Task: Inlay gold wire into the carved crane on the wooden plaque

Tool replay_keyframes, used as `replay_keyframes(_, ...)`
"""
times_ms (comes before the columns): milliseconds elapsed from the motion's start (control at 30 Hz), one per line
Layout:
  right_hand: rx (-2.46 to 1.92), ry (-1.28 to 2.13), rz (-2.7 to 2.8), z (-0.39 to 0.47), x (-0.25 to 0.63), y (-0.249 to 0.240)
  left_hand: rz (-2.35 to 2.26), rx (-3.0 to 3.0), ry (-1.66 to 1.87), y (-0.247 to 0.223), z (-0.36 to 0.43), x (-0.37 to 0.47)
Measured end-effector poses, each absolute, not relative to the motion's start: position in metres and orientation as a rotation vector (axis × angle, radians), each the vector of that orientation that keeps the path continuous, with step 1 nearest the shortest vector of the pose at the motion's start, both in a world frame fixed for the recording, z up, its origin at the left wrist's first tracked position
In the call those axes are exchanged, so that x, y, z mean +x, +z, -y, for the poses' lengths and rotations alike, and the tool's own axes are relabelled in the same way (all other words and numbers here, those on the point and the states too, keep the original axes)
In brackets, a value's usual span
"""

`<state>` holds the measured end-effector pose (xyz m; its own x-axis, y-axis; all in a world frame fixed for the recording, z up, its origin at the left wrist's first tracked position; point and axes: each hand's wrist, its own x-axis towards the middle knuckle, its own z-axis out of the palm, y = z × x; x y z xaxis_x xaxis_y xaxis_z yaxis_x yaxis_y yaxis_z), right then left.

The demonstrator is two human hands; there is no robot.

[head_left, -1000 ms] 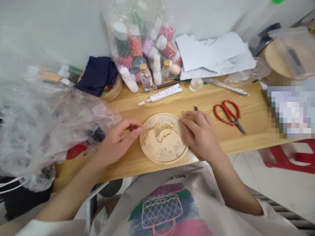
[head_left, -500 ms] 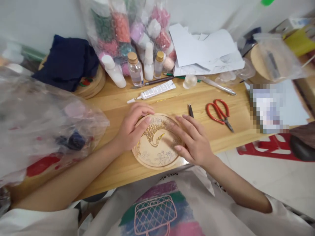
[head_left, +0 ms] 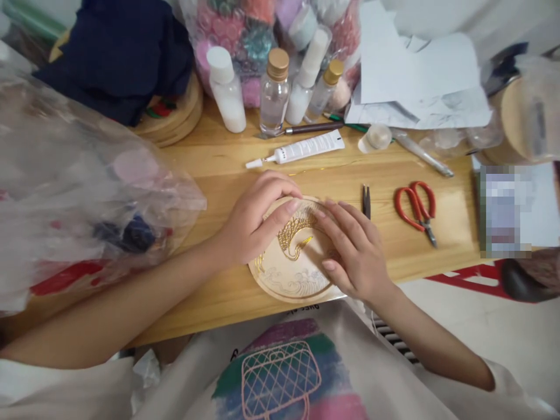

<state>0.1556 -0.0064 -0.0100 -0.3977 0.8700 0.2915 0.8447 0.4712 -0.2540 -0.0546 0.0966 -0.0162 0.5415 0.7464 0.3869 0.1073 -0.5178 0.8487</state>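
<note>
A round wooden plaque [head_left: 280, 279] lies near the table's front edge, with a gold-wire bird on it and drawn waves along its lower part. My left hand [head_left: 262, 216] rests on the plaque's upper left, fingers bent over the rim, thumb across the surface. On the right side lies my right hand [head_left: 356, 248], its fingers spread over the plaque and its thumb apart. Black tweezers [head_left: 366, 202] sit just beyond the right fingers. Red-handled pliers [head_left: 416, 211] are farther right. A white glue tube [head_left: 301, 149] lies behind the plaque.
Behind stand several small bottles [head_left: 275, 93] before a bag of coloured jars [head_left: 258, 41]. A large plastic bag [head_left: 87, 192] covers the left side. Dark blue cloth [head_left: 114, 58] sits on wooden discs. White papers [head_left: 415, 81] and a pen [head_left: 424, 153] lie at back right.
The camera view has shifted, so the table items appear lower and farther right. My right fingers have come a little closer to my left hand over the plaque.
</note>
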Motion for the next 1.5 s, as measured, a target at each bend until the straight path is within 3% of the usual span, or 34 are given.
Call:
replay_keyframes(1133, -1.475, 0.034, 2.402, 0.0046, 0.1548, -0.0090, -0.735, 2.005, 0.916, -0.0116, -0.0960, -0.0540)
replay_keyframes(1500, -1.527, 0.169, 2.332, 0.0038, 0.1528, -0.0088, -0.740, 2.005, 0.914, -0.0126, -0.0959, -0.0535)
